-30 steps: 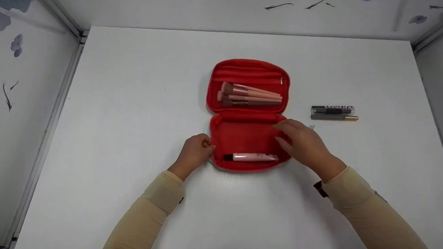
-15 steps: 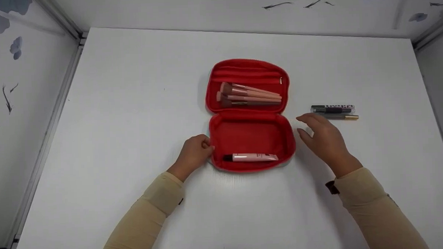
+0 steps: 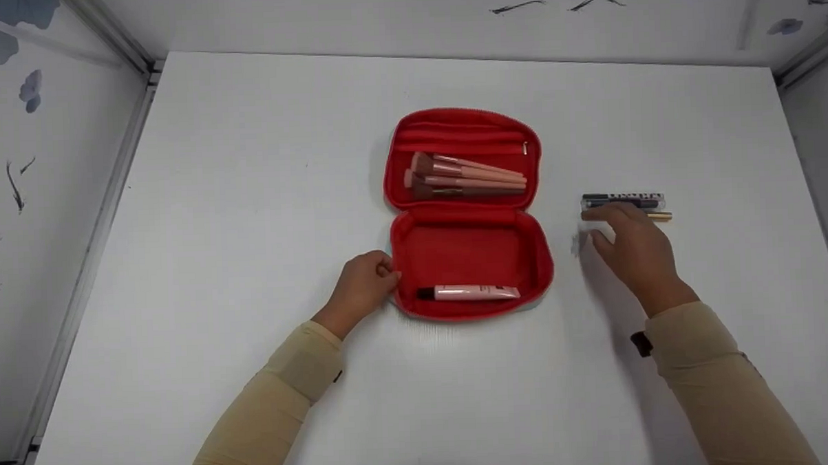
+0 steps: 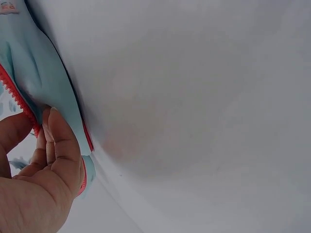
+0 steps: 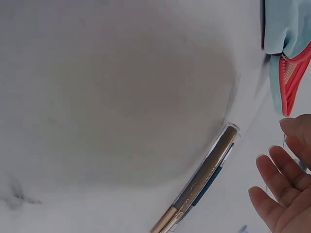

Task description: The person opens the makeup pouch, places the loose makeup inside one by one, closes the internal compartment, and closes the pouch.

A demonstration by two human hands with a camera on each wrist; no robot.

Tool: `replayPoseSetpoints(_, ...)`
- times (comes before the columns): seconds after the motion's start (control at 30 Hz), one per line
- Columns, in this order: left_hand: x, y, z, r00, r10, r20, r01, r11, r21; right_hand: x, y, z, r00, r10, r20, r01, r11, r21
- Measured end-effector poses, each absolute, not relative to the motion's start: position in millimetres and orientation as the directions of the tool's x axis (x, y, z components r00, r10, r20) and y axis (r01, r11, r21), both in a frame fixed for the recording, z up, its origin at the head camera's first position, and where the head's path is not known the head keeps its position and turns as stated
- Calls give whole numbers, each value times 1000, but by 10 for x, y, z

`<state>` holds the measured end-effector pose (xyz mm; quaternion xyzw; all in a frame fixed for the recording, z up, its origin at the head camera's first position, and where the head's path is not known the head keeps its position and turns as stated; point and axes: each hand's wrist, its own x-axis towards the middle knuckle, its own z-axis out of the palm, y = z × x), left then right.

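A red-lined zip makeup bag [image 3: 459,251], light blue outside, lies unfolded on the table. My left hand [image 3: 366,284] pinches its left rim; in the left wrist view, thumb and fingers [image 4: 62,138] meet at the red zipper edge. Inside the near half is a pink tube [image 3: 475,293] with a black cap. Several makeup brushes [image 3: 470,175] rest in the far half. My right hand [image 3: 635,252], fingers apart and relaxed, hovers at slim cosmetic tubes [image 3: 636,198], partly covering them. The right wrist view shows a brown-and-gold tube [image 5: 201,170] beside the fingers, with nothing in the palm.
The white table [image 3: 246,162] carries the bag at its middle and the slim tubes to the right. White panels with grey flower prints [image 3: 30,87] stand along the back and left. A small metal zipper pull [image 3: 525,148] shows in the bag's far half.
My right hand has left the bag's right rim and moved right to the slim tubes. The left hand stays at the left rim, and the bag has barely moved.
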<state>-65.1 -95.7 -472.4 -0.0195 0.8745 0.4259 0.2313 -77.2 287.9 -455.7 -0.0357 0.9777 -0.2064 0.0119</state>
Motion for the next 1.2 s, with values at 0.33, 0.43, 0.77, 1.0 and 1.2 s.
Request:
replayPoseSetpoints(0.33,-651,-957,-4725,-888,156,-433,-247,633,734,-876,3056,-4584,-996,-26,-90,3,950,-313)
replayPoseSetpoints(0.43,-650,-954,-4728,-886,156,-436,-249,633,733,-891,3111,-4612,-998,-45,-47,-30,957,-289)
replayPoseSetpoints(0.77,-650,-955,-4712,-891,158,-426,-233,647,727,-905,3210,-4681,-996,-83,26,-87,965,-248)
replayPoseSetpoints(1.0,-651,-950,-4713,-888,151,-434,-239,654,717,-930,3223,-4717,-991,-116,64,-127,968,-218)
replayPoseSetpoints(1.2,-648,-943,-4711,-883,146,-446,-250,658,710,-979,3243,-4726,-989,-139,47,-146,973,-180)
